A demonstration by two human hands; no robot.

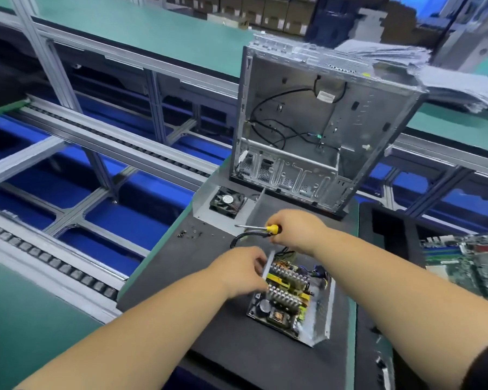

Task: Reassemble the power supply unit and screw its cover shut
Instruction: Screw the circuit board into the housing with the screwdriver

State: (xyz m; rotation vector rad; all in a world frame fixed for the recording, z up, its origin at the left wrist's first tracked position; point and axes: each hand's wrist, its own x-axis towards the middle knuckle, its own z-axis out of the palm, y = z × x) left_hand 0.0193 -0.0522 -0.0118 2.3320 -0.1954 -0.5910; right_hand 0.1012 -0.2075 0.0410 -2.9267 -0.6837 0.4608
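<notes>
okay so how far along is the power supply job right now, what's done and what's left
Done: the circuit board sits in the open tray. In hand: the right hand grips a yellow-handled screwdriver, while the left hand touches the tray's left wall. Left: the cover with the fan lies apart, loose screws beside it, so closing and screwing remain.

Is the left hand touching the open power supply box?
Touching: the head view shows the left hand's fingers on the left wall of the power supply.

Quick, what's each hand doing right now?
Left hand: fingers on the left wall of the open power supply; whether it grips cannot be told.
Right hand: holds the screwdriver.
</notes>
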